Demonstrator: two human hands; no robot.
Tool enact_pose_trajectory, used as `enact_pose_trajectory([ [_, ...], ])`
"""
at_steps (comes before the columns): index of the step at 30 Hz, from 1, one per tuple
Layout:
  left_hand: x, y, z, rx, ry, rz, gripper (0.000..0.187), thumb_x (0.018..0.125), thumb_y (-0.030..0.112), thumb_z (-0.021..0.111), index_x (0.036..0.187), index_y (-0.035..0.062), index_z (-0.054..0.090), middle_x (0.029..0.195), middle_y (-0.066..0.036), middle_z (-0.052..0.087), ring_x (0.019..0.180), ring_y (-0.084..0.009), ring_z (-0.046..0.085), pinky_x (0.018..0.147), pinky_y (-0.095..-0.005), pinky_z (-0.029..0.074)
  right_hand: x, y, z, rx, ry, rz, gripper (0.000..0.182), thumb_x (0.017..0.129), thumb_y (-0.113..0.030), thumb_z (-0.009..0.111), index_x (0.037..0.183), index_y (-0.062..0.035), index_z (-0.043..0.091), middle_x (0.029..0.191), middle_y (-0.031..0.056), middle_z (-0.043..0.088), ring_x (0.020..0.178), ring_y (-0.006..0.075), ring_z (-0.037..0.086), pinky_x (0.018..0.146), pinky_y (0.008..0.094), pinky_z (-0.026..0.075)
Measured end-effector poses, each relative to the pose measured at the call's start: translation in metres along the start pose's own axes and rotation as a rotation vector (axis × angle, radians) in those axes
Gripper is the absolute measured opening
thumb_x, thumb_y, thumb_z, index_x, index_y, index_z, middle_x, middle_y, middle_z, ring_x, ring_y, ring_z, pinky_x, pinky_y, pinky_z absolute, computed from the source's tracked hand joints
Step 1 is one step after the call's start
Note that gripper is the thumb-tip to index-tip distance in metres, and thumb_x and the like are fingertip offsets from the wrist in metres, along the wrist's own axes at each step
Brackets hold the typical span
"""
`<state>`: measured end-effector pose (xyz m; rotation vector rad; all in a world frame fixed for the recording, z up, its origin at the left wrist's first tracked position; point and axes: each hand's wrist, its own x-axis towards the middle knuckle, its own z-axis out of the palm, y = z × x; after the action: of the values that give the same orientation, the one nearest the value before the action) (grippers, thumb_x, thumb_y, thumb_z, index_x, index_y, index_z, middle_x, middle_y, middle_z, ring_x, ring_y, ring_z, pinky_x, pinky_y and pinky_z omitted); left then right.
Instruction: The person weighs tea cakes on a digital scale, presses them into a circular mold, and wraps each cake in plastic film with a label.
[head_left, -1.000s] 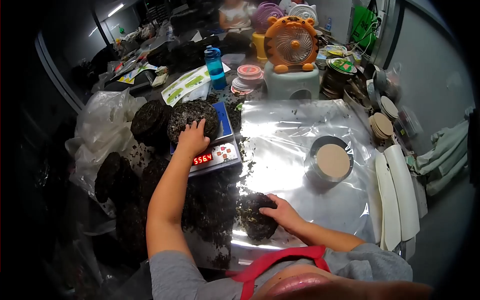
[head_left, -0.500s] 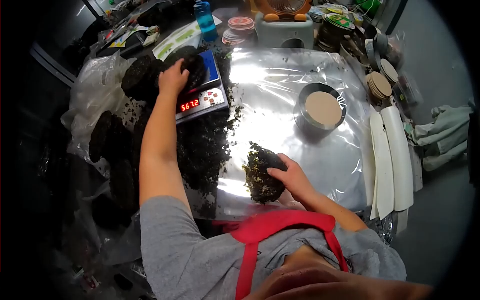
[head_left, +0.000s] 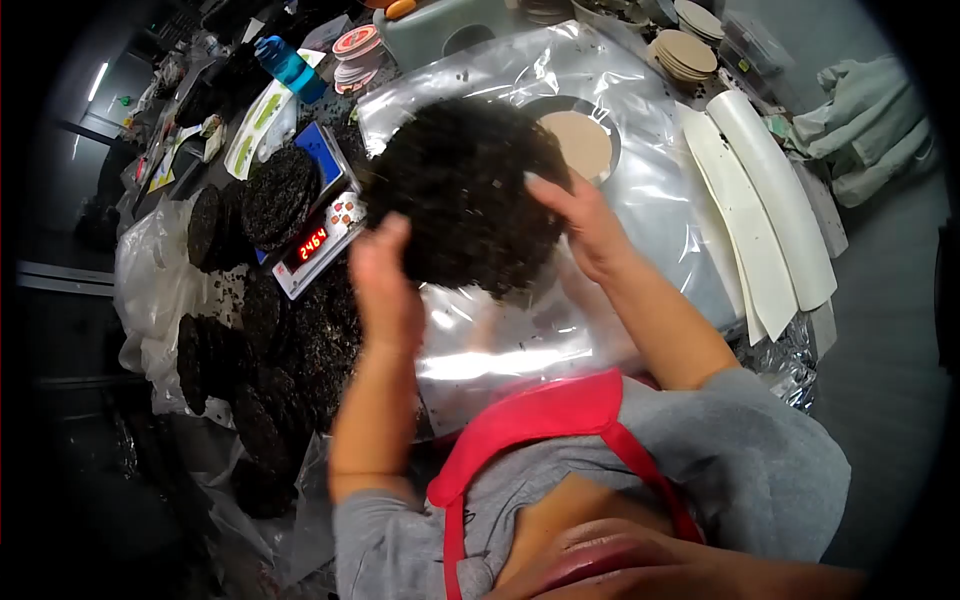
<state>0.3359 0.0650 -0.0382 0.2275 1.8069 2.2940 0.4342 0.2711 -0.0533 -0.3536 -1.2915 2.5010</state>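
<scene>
A large dark round cake of dried seaweed (head_left: 470,190) is held up over the clear plastic sheet. My right hand (head_left: 585,225) grips its right side, thumb on the upper face and fingers out of sight underneath. At the lower left edge, my left hand (head_left: 385,285) holds it too; this hand is slightly blurred by motion. Left of the hands, a digital scale (head_left: 345,215) shows red digits 2464, and another dark seaweed cake (head_left: 280,198) rests on its blue plate. Behind the held cake, a beige round disc (head_left: 585,140) in a dark ring is partly covered.
Several dark cakes (head_left: 205,360) and loose flakes lie at left beside crumpled plastic bags (head_left: 150,290). At the back stand a blue bottle (head_left: 290,68) and a stack of round labels (head_left: 357,55). White rolled sheets (head_left: 775,200) and stacked beige discs (head_left: 683,55) sit on the right.
My left hand has left the scale and come right to the seaweed. The piece in my right hand is raised, now a broad disc between both hands. The reading fell from 567.2. The view has turned.
</scene>
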Motion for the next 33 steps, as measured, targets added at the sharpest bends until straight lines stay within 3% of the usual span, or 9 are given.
enact_pose_trajectory([
  [3, -0.057, -0.041, 0.049, -0.655, -0.087, -0.485, 0.043, 0.096, 0.021, 0.053, 0.133, -0.0012, 0.053, 0.130, -0.015, 0.062, 0.120, -0.0290, 0.060, 0.106, -0.0445, 0.047, -0.030, -0.006, -0.035, 0.070, 0.072, 0.147, 0.050, 0.092, -0.018, 0.069, 0.136, -0.0008, 0.052, 0.124, 0.0094, 0.063, 0.112, 0.0181, 0.061, 0.098, 0.0328, 0.048],
  [7, -0.038, -0.065, 0.076, -0.690, -0.210, -0.692, 0.042, 0.098, 0.021, 0.053, 0.131, -0.0042, 0.050, 0.128, -0.018, 0.061, 0.118, -0.0313, 0.060, 0.105, -0.0453, 0.047, -0.021, -0.045, -0.077, -0.554, 0.237, -0.116, 0.049, 0.085, -0.025, 0.076, 0.122, 0.0028, 0.061, 0.109, 0.0101, 0.069, 0.100, 0.0166, 0.063, 0.088, 0.0295, 0.051],
  [12, 0.049, -0.056, 0.078, -0.116, -0.259, -0.517, 0.048, 0.097, 0.024, 0.058, 0.134, -0.0053, 0.048, 0.134, -0.018, 0.055, 0.119, -0.0286, 0.057, 0.096, -0.0404, 0.052, 0.114, -0.056, -0.117, -0.944, 0.075, -0.207, 0.050, 0.083, -0.030, 0.075, 0.123, -0.0034, 0.063, 0.108, 0.0147, 0.070, 0.097, 0.0219, 0.067, 0.087, 0.0330, 0.051],
  [15, 0.073, -0.047, 0.072, 0.756, -0.289, 0.176, 0.076, 0.090, 0.038, 0.070, 0.150, 0.0052, 0.037, 0.133, -0.017, 0.053, 0.115, -0.0268, 0.058, 0.089, -0.0371, 0.051, 0.150, -0.024, -0.147, -1.397, 0.118, -0.243, 0.054, 0.085, -0.035, 0.071, 0.129, -0.0075, 0.060, 0.120, 0.0215, 0.064, 0.114, 0.0372, 0.061, 0.098, 0.0424, 0.047],
  [18, 0.102, -0.068, 0.110, 1.320, -0.579, 0.832, 0.099, 0.075, 0.056, 0.077, 0.151, 0.0064, 0.036, 0.118, -0.016, 0.059, 0.106, -0.0324, 0.060, 0.083, -0.0394, 0.051, 0.144, -0.028, -0.136, -1.549, 0.098, -0.183, 0.056, 0.086, -0.037, 0.070, 0.132, -0.0078, 0.057, 0.122, 0.0223, 0.062, 0.115, 0.0376, 0.060, 0.099, 0.0435, 0.047],
  [22, 0.128, -0.066, 0.140, 1.533, -0.853, 0.610, 0.126, 0.059, 0.066, 0.081, 0.155, 0.0056, 0.025, 0.116, -0.019, 0.059, 0.107, -0.0392, 0.061, 0.090, -0.0464, 0.050, 0.149, -0.057, -0.136, -1.531, 0.043, -0.156, 0.061, 0.083, -0.043, 0.072, 0.130, -0.0082, 0.056, 0.119, 0.0237, 0.061, 0.115, 0.0409, 0.058, 0.096, 0.0455, 0.049],
  [24, 0.131, -0.057, 0.153, 1.740, -0.971, 0.490, 0.126, 0.063, 0.060, 0.084, 0.156, 0.0031, 0.019, 0.129, -0.018, 0.057, 0.114, -0.0352, 0.062, 0.094, -0.0429, 0.051, 0.135, -0.081, -0.127, -1.749, 0.078, -0.871, 0.067, 0.076, -0.042, 0.080, 0.128, -0.0068, 0.058, 0.115, 0.0222, 0.063, 0.114, 0.0385, 0.058, 0.095, 0.0457, 0.047],
  [27, 0.138, -0.054, 0.167, 1.864, -1.102, 0.314, 0.127, 0.065, 0.058, 0.084, 0.156, 0.0010, 0.016, 0.135, -0.020, 0.053, 0.116, -0.0350, 0.062, 0.095, -0.0430, 0.051, 0.135, -0.082, -0.092, -2.026, -0.493, -0.209, 0.073, 0.061, -0.039, 0.089, 0.118, -0.0037, 0.060, 0.109, 0.0160, 0.063, 0.105, 0.0367, 0.061, 0.091, 0.0476, 0.049],
  [33, 0.141, -0.079, 0.166, 1.801, -1.117, 0.235, 0.120, 0.067, 0.053, 0.084, 0.152, -0.0029, 0.020, 0.135, -0.023, 0.053, 0.115, -0.0376, 0.062, 0.095, -0.0420, 0.051, 0.161, -0.050, -0.091, -2.110, -0.699, 0.049, 0.058, 0.060, -0.040, 0.090, 0.104, -0.0065, 0.070, 0.119, 0.0151, 0.065, 0.105, 0.0335, 0.065, 0.084, 0.0420, 0.056],
])
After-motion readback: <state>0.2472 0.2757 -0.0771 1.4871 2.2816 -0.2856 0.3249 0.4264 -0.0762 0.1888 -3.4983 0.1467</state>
